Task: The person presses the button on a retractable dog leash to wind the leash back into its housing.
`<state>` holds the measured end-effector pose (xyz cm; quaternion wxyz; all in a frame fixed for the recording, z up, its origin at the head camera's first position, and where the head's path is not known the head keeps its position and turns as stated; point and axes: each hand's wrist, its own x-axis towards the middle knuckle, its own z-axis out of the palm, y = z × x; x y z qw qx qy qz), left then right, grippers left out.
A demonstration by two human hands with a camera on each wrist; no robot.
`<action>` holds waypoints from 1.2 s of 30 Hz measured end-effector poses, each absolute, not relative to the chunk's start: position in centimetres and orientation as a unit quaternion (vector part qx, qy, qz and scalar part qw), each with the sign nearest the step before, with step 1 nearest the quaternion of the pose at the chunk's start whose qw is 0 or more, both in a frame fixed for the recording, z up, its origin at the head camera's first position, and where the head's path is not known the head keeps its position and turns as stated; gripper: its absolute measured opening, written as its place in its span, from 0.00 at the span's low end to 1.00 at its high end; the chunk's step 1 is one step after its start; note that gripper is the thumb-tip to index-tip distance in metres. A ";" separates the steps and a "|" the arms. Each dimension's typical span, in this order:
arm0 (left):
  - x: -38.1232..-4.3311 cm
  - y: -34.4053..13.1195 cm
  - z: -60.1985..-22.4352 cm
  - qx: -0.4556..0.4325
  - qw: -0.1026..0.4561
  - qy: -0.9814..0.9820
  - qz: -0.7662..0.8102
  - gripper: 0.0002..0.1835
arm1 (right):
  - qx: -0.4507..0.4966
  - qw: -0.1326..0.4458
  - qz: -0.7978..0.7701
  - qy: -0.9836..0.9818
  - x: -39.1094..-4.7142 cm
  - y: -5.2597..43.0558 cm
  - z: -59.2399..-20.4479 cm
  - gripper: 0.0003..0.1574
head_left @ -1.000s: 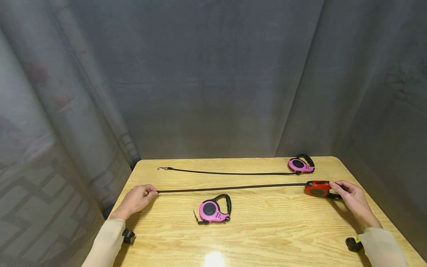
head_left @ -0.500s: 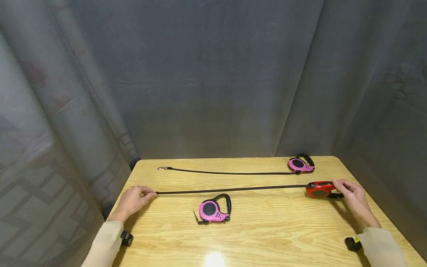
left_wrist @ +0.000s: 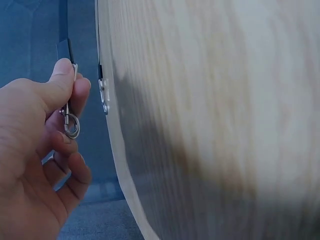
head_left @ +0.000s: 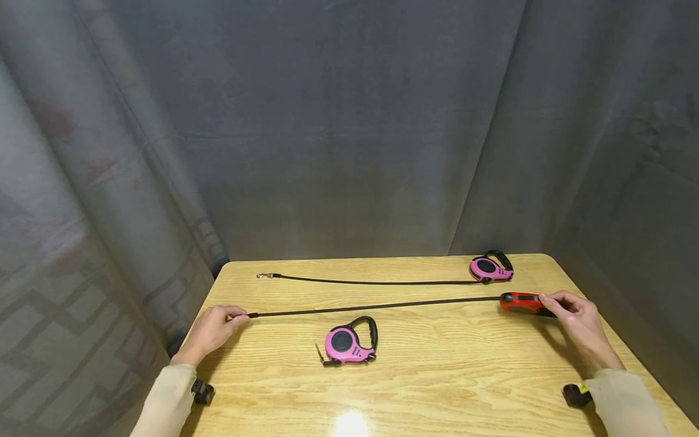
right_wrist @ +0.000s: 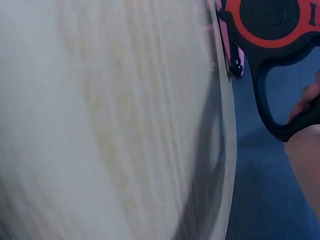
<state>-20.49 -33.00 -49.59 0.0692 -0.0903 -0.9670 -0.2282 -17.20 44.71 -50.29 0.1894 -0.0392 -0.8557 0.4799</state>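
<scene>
My right hand (head_left: 579,321) grips the black handle of a red retractable dog leash (head_left: 519,301), whose round black-centred case (right_wrist: 270,17) shows in the right wrist view. Its dark strap (head_left: 377,306) runs taut leftward across the table to my left hand (head_left: 213,328). In the left wrist view, thumb and forefinger pinch the metal snap hook (left_wrist: 71,125) at the strap's end. A pink retractable leash (head_left: 349,346) lies below the strap near the middle, its cord wound in. Behind, another pink leash (head_left: 491,268) lies with its strap drawn out straight to the left.
The wooden table (head_left: 415,394) carries all of these, with grey curtains (head_left: 338,133) at its back and sides. A second snap hook (head_left: 264,276) lies near the far left edge. Each wrist wears a small black camera (head_left: 203,392).
The red leash's case has tilted so its edge faces up, and it has risen slightly in the view. My left hand has shifted a little to the left with the hook.
</scene>
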 end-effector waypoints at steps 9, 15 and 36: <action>-20.4 -33.3 -49.5 -0.103 0.081 -0.961 -0.245 0.11 | -0.027 0.206 0.480 -0.852 -17.5 44.6 -50.0 0.11; -20.2 -33.4 -49.5 -0.108 0.087 -0.961 -0.239 0.11 | -0.047 0.192 0.498 -0.845 -17.5 45.0 -50.0 0.16; -19.8 -33.6 -49.9 -0.087 0.074 -0.961 -0.254 0.15 | -0.058 0.195 0.476 -0.855 -16.9 44.3 -49.6 0.04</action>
